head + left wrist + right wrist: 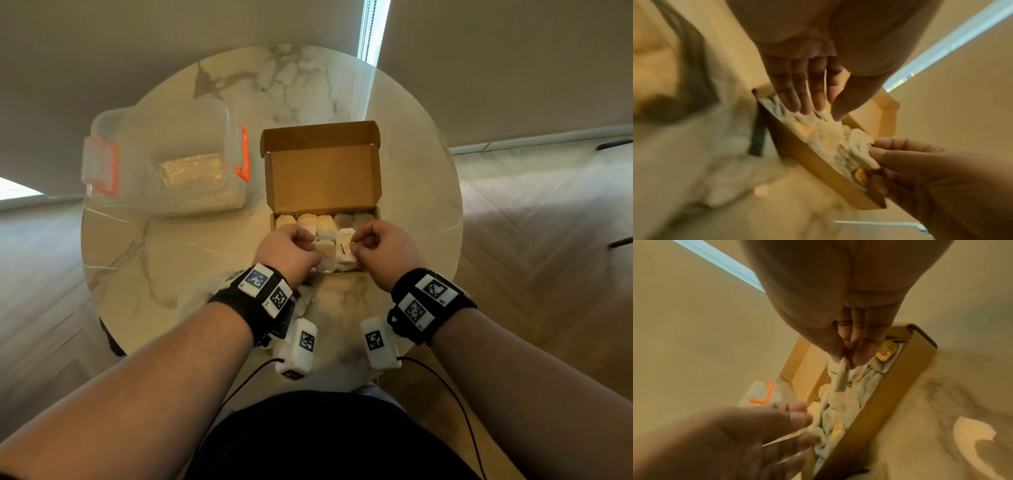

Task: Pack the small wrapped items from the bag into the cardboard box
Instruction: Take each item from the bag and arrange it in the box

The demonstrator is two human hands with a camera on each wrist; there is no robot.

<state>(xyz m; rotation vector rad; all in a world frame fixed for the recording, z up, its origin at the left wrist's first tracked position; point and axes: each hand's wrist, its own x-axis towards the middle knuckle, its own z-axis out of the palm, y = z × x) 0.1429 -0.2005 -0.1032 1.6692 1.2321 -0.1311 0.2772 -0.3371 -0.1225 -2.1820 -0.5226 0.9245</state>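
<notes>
Round marble-patterned worktop (239, 113), pale with grey veining.

Open brown cardboard box (323, 178), shallow and rectangular, near the worktop's middle, its lid flap raised at the far side. The tray is packed with small white wrapped tea bags (325, 224) in rows; yellow paper tags (885, 352) show among them.

Left hand (286, 251), over the box's near left part, fingers curled. Its grip pinches a thin pale strip or string (789, 436) between thumb and fingertips; what the strip is cannot be told through the blur.

Right hand (383, 248), over the box's near right part, fingers curled. Its grip is closed on one white wrapped tea bag (839, 378), pinched at its top between thumb and fingertips, the bag hanging down onto those already in the box.

Clear plastic storage container (171, 164) with orange latches, left of the box, a pale wrapped block inside.

Crumpled translucent plastic bag (195, 294), at the worktop's near edge, partly hidden beneath the left wrist.

Black wristbands (431, 301) bearing white marker tiles, one on each wrist.
</notes>
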